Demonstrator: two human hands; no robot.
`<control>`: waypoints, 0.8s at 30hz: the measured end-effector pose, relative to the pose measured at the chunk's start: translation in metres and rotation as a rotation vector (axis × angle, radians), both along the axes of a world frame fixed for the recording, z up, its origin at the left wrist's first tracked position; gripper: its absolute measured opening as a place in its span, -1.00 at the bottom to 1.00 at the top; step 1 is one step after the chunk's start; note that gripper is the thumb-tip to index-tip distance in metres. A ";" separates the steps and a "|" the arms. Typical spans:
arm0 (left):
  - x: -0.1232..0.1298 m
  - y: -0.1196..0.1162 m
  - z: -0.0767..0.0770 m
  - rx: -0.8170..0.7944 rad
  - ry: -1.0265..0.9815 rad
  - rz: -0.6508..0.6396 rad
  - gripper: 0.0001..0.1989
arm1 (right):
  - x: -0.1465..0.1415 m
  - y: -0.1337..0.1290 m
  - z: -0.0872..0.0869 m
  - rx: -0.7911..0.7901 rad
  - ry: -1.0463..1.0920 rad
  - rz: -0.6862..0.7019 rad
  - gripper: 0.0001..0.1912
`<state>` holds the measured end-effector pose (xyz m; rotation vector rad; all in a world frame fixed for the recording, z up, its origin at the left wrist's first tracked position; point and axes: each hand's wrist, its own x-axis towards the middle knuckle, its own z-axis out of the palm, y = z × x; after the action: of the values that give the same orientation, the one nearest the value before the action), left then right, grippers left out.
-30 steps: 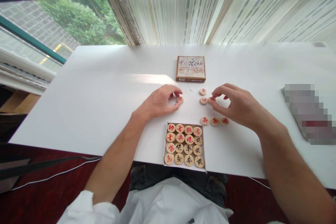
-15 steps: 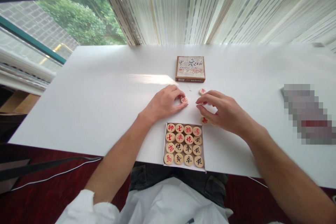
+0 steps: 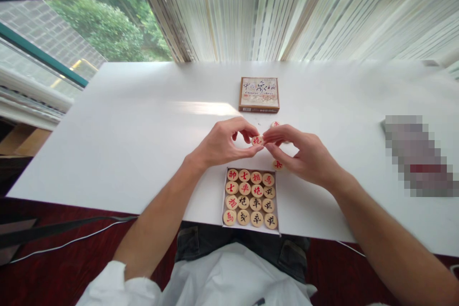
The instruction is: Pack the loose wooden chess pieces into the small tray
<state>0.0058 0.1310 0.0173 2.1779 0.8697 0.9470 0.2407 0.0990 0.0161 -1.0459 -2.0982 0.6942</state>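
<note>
A round wooden piece with a red character (image 3: 256, 140) is pinched between the thumb and fingers of my left hand (image 3: 231, 142). From the other side, my right hand (image 3: 303, 153) has its thumb and fingertips closed on the right edge of the same piece. Just below the hands lies a shallow white tray (image 3: 251, 230) filled with rows of round pieces, some marked red and some black. One red-marked piece (image 3: 278, 165) rests under my right hand near the tray's top right corner. Another (image 3: 275, 125) shows behind the right fingers, partly hidden.
A Chinese chess box (image 3: 258, 95) lies flat beyond the hands on the white table (image 3: 136, 138). A pixelated object (image 3: 419, 155) is at the right. Striped curtains (image 3: 244, 14) and a window stand behind the table.
My left hand has moved slightly right with the red-marked piece. My right hand has come left, and its fingertips now meet that piece.
</note>
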 end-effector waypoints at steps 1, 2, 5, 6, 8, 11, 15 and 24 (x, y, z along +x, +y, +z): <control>0.001 -0.001 0.001 -0.016 -0.006 -0.005 -0.82 | -0.001 -0.001 0.000 -0.041 0.039 0.011 -0.82; 0.002 -0.002 0.001 -0.033 -0.008 -0.010 -0.81 | -0.003 -0.002 0.000 -0.078 0.069 0.022 -0.82; 0.002 -0.004 0.002 -0.075 -0.013 -0.026 -0.80 | -0.005 -0.003 0.000 -0.145 0.095 0.039 -0.83; 0.002 -0.004 0.002 -0.086 -0.013 -0.032 -0.79 | -0.006 -0.004 0.000 -0.150 0.091 0.039 -0.83; 0.002 -0.003 0.002 -0.105 -0.020 -0.042 -0.78 | -0.006 -0.004 0.000 -0.144 0.088 0.040 -0.85; 0.001 -0.002 0.002 -0.128 -0.045 -0.052 -0.76 | -0.006 -0.004 0.000 -0.126 0.115 0.045 -0.88; 0.001 -0.001 -0.001 -0.170 -0.071 -0.060 -0.75 | -0.006 -0.003 0.000 -0.113 0.143 0.052 -0.88; 0.001 -0.001 -0.001 -0.208 -0.080 -0.057 -0.72 | -0.006 -0.003 0.001 -0.090 0.117 0.036 -0.87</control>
<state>0.0067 0.1303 0.0162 1.9645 0.8249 0.8693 0.2347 0.0956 0.0170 -0.9929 -2.0060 0.8538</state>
